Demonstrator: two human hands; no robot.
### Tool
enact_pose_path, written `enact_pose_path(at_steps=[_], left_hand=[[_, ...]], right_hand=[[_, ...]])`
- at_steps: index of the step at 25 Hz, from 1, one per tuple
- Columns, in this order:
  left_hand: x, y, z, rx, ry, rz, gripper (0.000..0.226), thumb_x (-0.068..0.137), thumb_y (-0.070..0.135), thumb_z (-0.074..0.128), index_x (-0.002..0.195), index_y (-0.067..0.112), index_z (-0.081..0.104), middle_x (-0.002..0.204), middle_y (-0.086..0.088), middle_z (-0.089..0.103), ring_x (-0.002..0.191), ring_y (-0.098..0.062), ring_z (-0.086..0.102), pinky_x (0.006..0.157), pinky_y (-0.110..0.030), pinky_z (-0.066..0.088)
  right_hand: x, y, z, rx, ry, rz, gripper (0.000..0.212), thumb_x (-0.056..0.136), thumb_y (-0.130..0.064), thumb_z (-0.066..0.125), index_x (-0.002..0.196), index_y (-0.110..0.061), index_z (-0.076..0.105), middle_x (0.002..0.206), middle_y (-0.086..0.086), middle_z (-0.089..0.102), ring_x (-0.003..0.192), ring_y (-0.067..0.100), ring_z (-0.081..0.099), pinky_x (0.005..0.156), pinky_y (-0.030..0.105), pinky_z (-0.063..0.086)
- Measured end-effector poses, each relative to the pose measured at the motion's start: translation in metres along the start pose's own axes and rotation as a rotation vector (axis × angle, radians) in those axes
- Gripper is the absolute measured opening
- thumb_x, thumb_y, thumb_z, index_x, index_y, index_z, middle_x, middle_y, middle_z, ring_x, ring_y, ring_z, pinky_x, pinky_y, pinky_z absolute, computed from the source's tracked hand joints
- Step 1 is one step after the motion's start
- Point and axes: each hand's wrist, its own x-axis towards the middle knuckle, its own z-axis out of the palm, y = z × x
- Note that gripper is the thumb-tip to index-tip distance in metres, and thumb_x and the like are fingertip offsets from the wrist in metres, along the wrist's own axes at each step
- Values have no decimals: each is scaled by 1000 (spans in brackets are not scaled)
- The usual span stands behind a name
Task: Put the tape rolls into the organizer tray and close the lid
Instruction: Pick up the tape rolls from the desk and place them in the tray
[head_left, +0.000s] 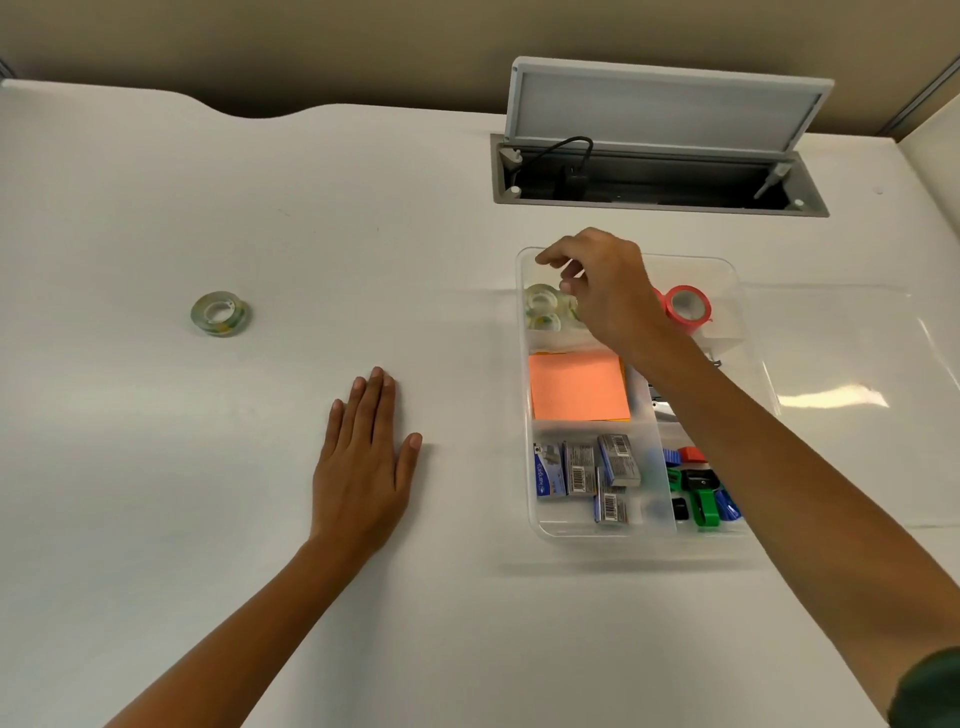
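Note:
A clear tape roll (220, 313) lies alone on the white table at the left. The clear organizer tray (524, 395) stands at the right, its clear lid (841, 405) lying open flat to its right. In the tray's far-left compartment sit clear tape rolls (543, 307); a red tape roll (688, 305) stands in the far-right compartment. My right hand (608, 291) hovers over the clear rolls, fingers loosely apart, holding nothing that I can see. My left hand (363, 467) rests flat on the table, palm down.
The tray also holds orange sticky notes (576, 387), several staple boxes (587, 475) and coloured clips (698, 488). A grey cable hatch (660, 176) stands open in the table at the back, behind the tray.

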Motion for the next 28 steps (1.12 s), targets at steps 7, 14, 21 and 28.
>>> enact_pose_path(at_steps=[7, 14, 21, 28], left_hand=[[-6, -29, -29, -84, 121, -31, 58, 91, 17, 27, 149, 9, 24, 157, -6, 25, 147, -18, 13, 121, -34, 4], [-27, -112, -52, 0, 170, -276, 59, 90, 19, 31, 148, 6, 26, 157, -14, 23, 146, -28, 17, 120, -42, 10], [-37, -131, -52, 51, 120, -281, 60, 95, 32, 26, 151, 13, 18, 160, -8, 15, 148, -23, 11, 120, -40, 9], [-36, -136, -51, 27, 103, -286, 64, 94, 39, 24, 152, 17, 11, 161, -4, 7, 149, -20, 3, 121, -38, 4]], right_hand=[[-27, -82, 17, 160, 162, -135, 29, 79, -1, 69, 106, -12, 67, 100, 8, 65, 78, 13, 60, 72, 23, 52], [-29, -169, 82, 193, 53, -281, 30, 83, -7, 64, 112, -12, 63, 103, 5, 61, 90, 20, 61, 70, 36, 56], [19, -225, 145, 157, -204, -348, 60, 78, -6, 71, 133, -15, 50, 125, 7, 55, 112, 26, 54, 87, 42, 53], [59, -256, 190, -127, -578, -411, 70, 85, 4, 54, 145, -23, 30, 154, 12, 25, 116, 26, 45, 97, 44, 45]])
